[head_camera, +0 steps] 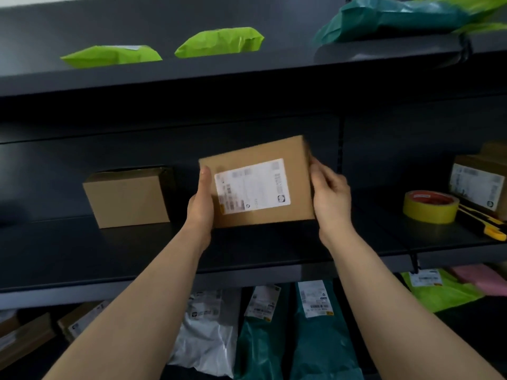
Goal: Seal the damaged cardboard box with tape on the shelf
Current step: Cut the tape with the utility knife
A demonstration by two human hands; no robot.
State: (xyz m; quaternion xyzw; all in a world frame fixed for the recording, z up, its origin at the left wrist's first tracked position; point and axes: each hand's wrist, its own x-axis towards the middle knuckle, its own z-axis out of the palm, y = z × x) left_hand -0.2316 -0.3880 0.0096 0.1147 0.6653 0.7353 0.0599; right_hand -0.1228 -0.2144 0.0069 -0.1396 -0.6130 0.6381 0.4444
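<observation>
Left of the left hand (200, 207), a plain box (127, 197) is sitting on the shelf (247, 256). That hand is clasping the labelled box (260, 154) by its left edge, thumb on its face. The right hand (330, 198) is gripping the opposite edge, so it is hanging tilted between them. Turning it slowly is probably the way of finding the tear. Its label (252, 186) is showing only blurred print. Well right of that hand, tape (430, 208) and a cutter (491, 229) are lying.
</observation>
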